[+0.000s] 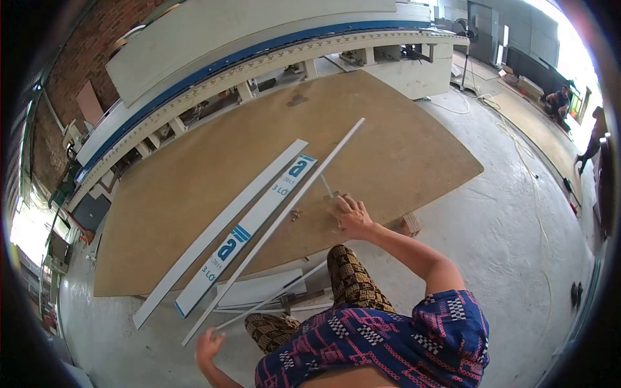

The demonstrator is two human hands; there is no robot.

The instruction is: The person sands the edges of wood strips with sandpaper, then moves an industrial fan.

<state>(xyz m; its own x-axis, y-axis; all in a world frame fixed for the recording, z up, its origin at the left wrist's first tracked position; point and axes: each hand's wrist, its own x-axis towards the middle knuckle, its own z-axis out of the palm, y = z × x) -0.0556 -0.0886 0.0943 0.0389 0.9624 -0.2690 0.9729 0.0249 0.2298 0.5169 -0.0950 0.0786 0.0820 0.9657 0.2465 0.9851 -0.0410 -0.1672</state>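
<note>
My right hand [351, 215] is low over the brown board [414, 152], its bent fingers on a small block with a thin metal bar [327, 185] sticking out. My left hand [208, 344] is beside the near end of a narrow white strip [278, 223], thumb apart from the loosely curled fingers, nothing seen in it. That strip lies slantwise across the board. To its left lie a white panel strip with blue lettering [262, 210] and a plain white strip [223, 226]. Several small brass-coloured pieces [296, 214] rest between the narrow strip and my right hand.
A long white machine with a blue rail [259, 53] runs along the board's far side. By my knees are more white strips and a panel [262, 289]. A wooden block [410, 224] shows at the board's near edge. Hoses [517, 145] cross the floor; a person [557, 102] crouches far right.
</note>
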